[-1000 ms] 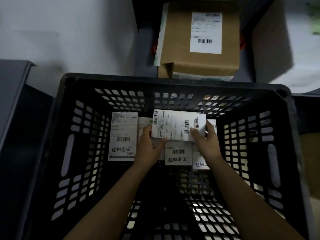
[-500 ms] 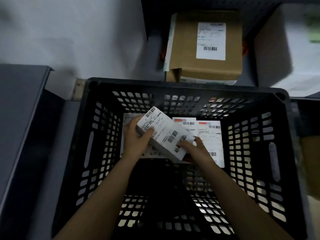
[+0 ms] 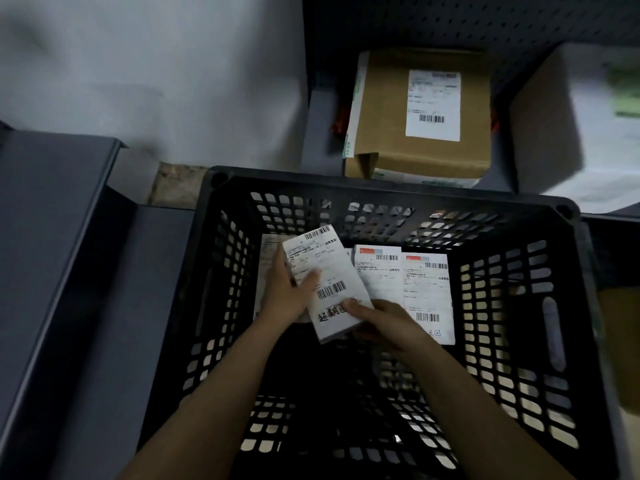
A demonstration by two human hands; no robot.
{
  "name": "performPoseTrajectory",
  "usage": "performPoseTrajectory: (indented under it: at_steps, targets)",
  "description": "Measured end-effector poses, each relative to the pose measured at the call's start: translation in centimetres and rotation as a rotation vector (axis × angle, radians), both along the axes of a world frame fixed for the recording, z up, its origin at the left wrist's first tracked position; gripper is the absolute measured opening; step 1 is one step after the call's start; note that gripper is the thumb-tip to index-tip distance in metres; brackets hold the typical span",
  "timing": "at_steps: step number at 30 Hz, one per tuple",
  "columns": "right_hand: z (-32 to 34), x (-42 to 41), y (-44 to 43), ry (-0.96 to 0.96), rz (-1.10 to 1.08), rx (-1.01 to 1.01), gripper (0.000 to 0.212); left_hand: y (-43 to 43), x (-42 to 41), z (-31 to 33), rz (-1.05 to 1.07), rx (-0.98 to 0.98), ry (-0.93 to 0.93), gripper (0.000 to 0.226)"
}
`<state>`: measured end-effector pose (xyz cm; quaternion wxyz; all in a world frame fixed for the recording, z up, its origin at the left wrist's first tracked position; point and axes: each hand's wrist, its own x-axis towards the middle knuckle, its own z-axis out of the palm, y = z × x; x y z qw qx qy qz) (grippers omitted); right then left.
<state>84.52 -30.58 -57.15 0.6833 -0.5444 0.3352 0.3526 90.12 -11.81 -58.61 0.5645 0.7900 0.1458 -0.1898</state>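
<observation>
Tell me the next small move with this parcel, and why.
Probably turn the parcel square and lay it down label-up. The left hand and right hand grip it askew inside the crate, while two other parcels already lie flat, side by side, just to its right.

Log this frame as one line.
left hand: grips white labelled parcel | right hand: grips its lower end | parcel: tilted, inside black crate | other labelled parcels: in crate
</observation>
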Motion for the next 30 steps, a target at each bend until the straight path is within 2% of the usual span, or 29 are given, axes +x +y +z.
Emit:
performPoseTrajectory:
  at_steps: [2, 5, 8, 14, 17, 21, 30]
  targets:
    - [-0.1, -0.2, 1.6, 0.037, -0.108, -0.012, 0.061, -0.2, -1.0, -1.0, -0.069, 0.073, 0.039, 0.074]
    - [0.2, -0.7, 3.2, 0.045, -0.199, -0.139, 0.044, -0.5, -1.4, -1.5, -0.127, 0.058, 0.02, 0.058]
    - [-0.4, -0.8, 3.4, -0.016, 0.001, -0.442, 0.054, -0.6, -0.9, -2.2, -0.169, 0.071, 0.022, 0.067]
    - [-2.2, -0.2, 3.8, -0.144, 0.211, -0.673, 0.039, -1.4, -0.8, -3.3, -0.209, 0.156, -0.044, 0.067]
    - [-2.6, -0.2, 3.8, -0.187, 0.215, -0.712, 0.038, -1.7, -1.3, -3.8, -0.169, 0.246, -0.092, 0.059]
    - [-2.7, 0.0, 3.4, -0.222, 0.204, -0.747, 0.041, -1.9, -1.8, -4.2, -0.152, 0.258, -0.089, 0.052]
    - [-4.0, 0.4, 3.1, -0.272, 0.254, -0.77, 0.042, -1.3, -1.5, -4.6, -0.2, 0.301, -0.1, 0.051]
